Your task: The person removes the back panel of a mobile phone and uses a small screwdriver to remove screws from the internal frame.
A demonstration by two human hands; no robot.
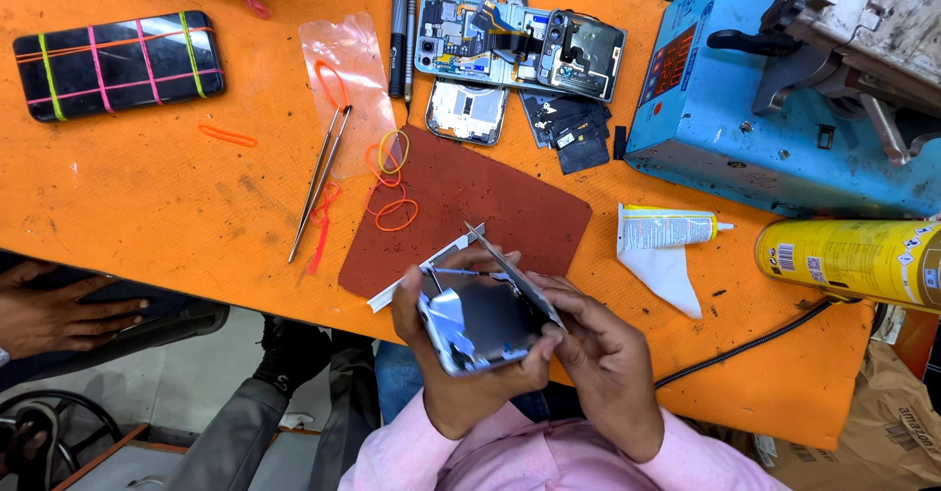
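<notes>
- 2 hands at work at the near edge of the orange tabletop (147, 217). Left hand (446, 378) cups a phone body (480, 324) from below, fingers wrapped round its edge; grip closed on it.
- Right hand (608, 364) pinches a thin flat panel (515, 270) that stands tilted up off the phone body along its right side; grip closed on the panel. Judged: panel partly lifted, 1 edge still down at the body, so separation is under way, not complete.
- Just beyond the hands: dark red mat (470, 207) with loose rubber bands (392, 182); tweezers (319, 182) to the far left of the grip.
- Farther beyond: 1 opened phone (520, 45), internals exposed, and loose parts (569, 123) beside it. Judged: that unit already stripped.
- Far left: phone bound in coloured bands (118, 65). Judged: glued and clamped.
- Right of the grip: glue tube (671, 226), yellow spray can (848, 261), blue machine (725, 128).
</notes>
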